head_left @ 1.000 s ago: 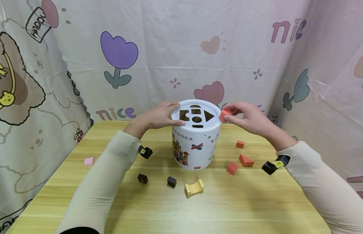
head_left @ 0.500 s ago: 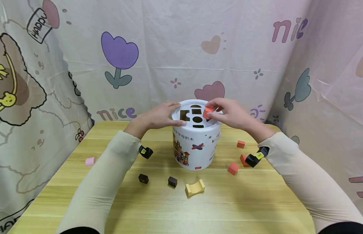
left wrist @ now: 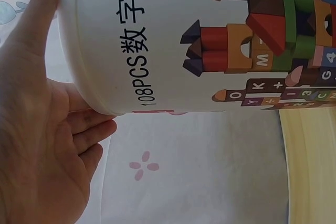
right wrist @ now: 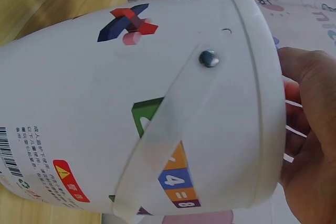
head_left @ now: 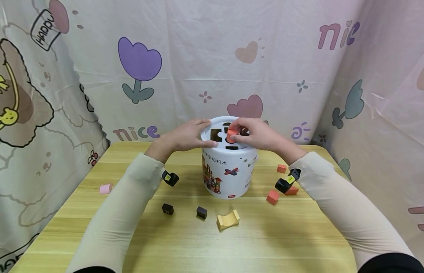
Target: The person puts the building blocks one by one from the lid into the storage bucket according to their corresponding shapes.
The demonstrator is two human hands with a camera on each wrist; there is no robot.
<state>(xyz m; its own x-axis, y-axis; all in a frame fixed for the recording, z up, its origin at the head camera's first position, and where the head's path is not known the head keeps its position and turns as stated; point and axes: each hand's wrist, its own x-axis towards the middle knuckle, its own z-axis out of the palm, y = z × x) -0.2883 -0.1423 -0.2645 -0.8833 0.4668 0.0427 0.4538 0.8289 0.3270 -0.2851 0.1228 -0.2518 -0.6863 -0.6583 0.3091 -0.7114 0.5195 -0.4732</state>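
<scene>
A white toy-block bucket (head_left: pixel 229 178) stands upright on the table, its lid (head_left: pixel 206 136) cut with shaped holes. My left hand (head_left: pixel 182 134) grips the lid's left rim, thumb across the near edge and fingers toward the far side. In the left wrist view, that hand (left wrist: pixel 47 108) lies along the rim with its fingers bent. Between thumb and fingers, my right hand (head_left: pixel 257 132) pinches a red cylinder block (head_left: pixel 231 135) upright at the round hole in the lid's middle. The right wrist view shows the hand (right wrist: pixel 315 114) beyond the rim, the block mostly hidden.
Right of the bucket lie red blocks (head_left: pixel 272 197), one partly behind the wrist camera (head_left: pixel 287 182). Two black blocks (head_left: pixel 202 212) and a yellow curved block (head_left: pixel 228 220) are in front. A pink cylinder (head_left: pixel 105 189) lies far left on the wooden table (head_left: pixel 259 242).
My right hand has carried the red cylinder block leftward from beyond the lid's right edge, past the triangular hole, to the round hole. The left hand has stayed on the rim.
</scene>
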